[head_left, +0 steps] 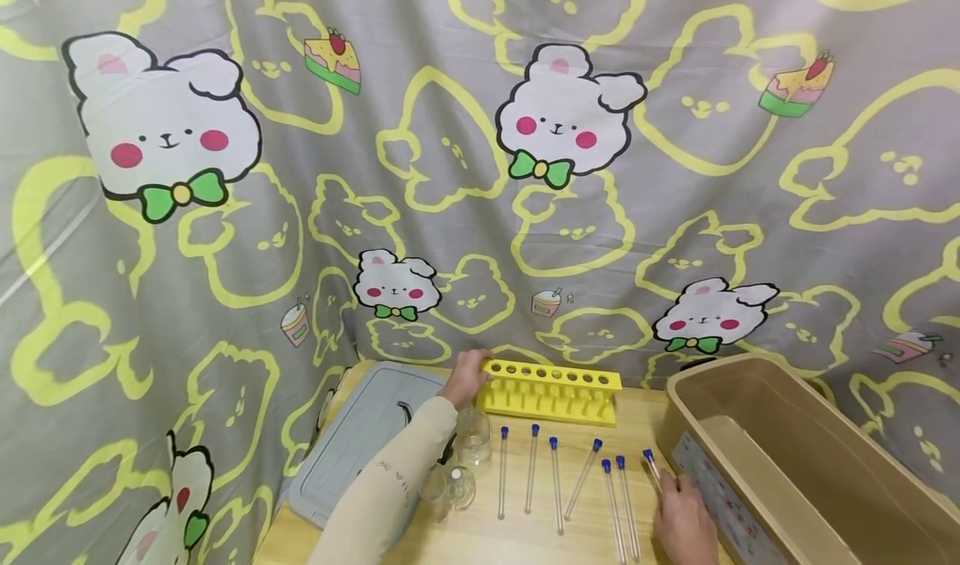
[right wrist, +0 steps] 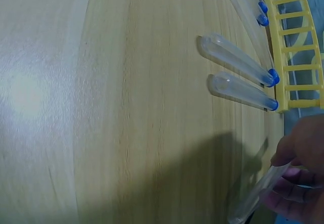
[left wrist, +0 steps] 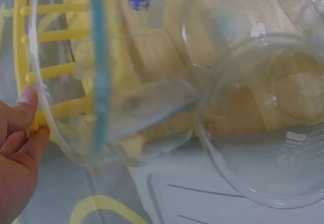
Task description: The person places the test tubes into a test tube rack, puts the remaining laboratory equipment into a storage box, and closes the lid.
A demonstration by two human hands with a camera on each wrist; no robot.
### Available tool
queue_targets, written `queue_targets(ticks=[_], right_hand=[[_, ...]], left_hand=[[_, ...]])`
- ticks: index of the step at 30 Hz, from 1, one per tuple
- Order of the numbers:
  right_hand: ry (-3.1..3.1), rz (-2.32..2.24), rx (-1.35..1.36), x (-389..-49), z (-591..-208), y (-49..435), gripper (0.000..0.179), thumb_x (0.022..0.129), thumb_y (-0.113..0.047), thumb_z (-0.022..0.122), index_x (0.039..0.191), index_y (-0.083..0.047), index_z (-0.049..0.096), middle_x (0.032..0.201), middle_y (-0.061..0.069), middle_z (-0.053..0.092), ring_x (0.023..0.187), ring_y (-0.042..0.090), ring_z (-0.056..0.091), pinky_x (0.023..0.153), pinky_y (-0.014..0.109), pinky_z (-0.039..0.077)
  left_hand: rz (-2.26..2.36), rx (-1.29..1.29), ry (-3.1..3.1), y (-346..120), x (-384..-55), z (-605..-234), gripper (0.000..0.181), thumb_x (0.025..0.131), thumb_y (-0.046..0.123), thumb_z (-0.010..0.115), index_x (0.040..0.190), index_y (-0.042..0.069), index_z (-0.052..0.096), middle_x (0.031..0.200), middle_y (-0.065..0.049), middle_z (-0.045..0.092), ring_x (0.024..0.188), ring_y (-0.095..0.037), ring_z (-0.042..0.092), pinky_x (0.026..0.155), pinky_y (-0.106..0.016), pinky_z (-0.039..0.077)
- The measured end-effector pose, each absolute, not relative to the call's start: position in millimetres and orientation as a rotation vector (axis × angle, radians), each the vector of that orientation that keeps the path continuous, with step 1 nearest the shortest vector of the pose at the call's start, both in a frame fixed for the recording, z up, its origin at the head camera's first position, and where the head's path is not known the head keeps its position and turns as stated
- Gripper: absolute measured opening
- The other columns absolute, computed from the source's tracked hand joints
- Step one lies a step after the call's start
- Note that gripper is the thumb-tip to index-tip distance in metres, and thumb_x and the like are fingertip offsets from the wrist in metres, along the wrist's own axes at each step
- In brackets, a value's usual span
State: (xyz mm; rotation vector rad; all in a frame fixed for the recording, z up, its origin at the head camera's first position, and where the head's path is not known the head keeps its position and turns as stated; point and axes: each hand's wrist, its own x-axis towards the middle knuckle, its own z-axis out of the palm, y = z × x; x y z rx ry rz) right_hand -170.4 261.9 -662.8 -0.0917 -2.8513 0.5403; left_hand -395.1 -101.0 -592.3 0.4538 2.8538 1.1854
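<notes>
A person's left hand (head_left: pixel 467 377) pinches the left end of a yellow rack (head_left: pixel 551 415) at the back of a table (head_left: pixel 457 544) while the right hand (head_left: pixel 686 522) grips a blue-capped tube (head_left: pixel 652 467) beside a tan bin (head_left: pixel 840 457), handling best done with the rack steady and the grip light.

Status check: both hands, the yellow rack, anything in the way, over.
Left hand gripping yellow rack. Right hand holding blue-capped tube. Six loose tubes lying in front of rack. Glassware near left hand, possibly in the way.
</notes>
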Motion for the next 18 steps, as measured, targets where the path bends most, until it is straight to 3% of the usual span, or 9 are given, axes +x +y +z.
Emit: queue_targets(ticks=[4,11,18], right_hand=[[-2.817,0.503,-0.057,-166.4,-657.6,263.6,0.051,0.076,0.009,0.076,0.125,0.01,0.06,0.106,0.028,0.059,0.089,0.047,0.061,0.058,0.06,0.055],[-2.767,0.489,-0.057,-160.8,-646.3,260.0,0.052,0.075,0.009,0.075,0.125,0.01,0.059,0.108,0.028,0.059,0.093,0.047,0.06,0.062,0.064,0.054],[-2.754,0.514,-0.063,-151.6,-641.8,261.6,0.056,0.075,0.01,0.074,0.128,0.009,0.059,0.115,0.033,0.058,0.095,0.05,0.06,0.064,0.065,0.055]], left_hand=[[1.189,0.541,2.877,-96.3,-393.9,-584.6,0.041,0.089,-0.015,0.068,0.129,-0.007,0.064,0.128,-0.024,0.066,0.078,-0.015,0.07,0.056,-0.021,0.052],[1.173,0.606,2.933,-97.5,-392.7,-567.9,0.04,0.092,-0.011,0.068,0.131,-0.005,0.064,0.127,-0.021,0.068,0.056,-0.01,0.056,0.06,-0.022,0.05],[1.176,0.558,2.992,-106.1,-379.0,-548.8,0.041,0.09,-0.006,0.073,0.13,-0.005,0.064,0.126,-0.02,0.068,0.061,-0.01,0.056,0.07,-0.026,0.055]])
